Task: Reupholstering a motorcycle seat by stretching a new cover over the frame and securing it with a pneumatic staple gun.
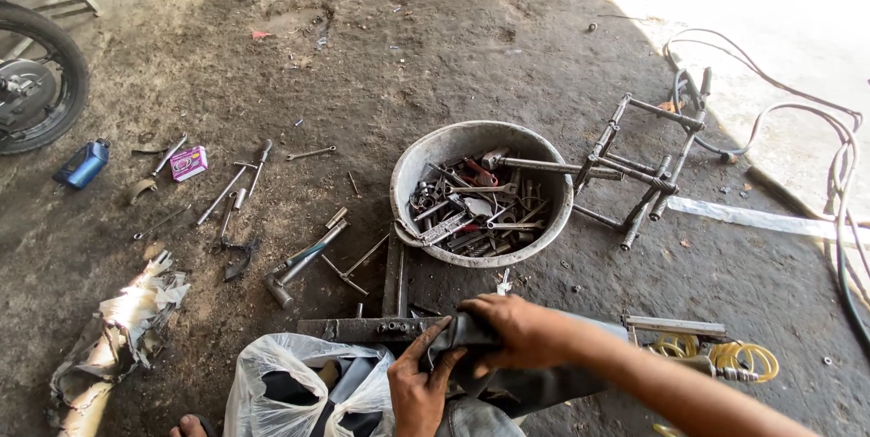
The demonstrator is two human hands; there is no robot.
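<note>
Both hands are down at the bottom of the view working a black rubber inner tube (471,333), which sits low and centre, just in front of a flat metal bar (362,328) on the ground. The right hand (521,333) comes in from the lower right with the fingers curled down over the folded top of the tube, closed on it pretty firmly. The left hand (419,387) is just below and to the left, thumb and fingers pinching the tube's lower edge, so it's closed on the rubber too. Right beside the left hand there's a clear plastic bag (272,378) with dark stuff inside, can't make out what. Just past the hands is a grey round basin (417,160) crammed with wrenches and other tools, and a welded metal frame (639,169) lies to its right, touching the rim. Loose tools (308,256) are scattered over the dirt floor to the left, plus a small pink box (188,163) and a blue bottle (83,163) farther out. A coiled yellow hose (748,357) sits near the right forearm, and a motorcycle wheel (36,79) pokes in at the far left edge.
</note>
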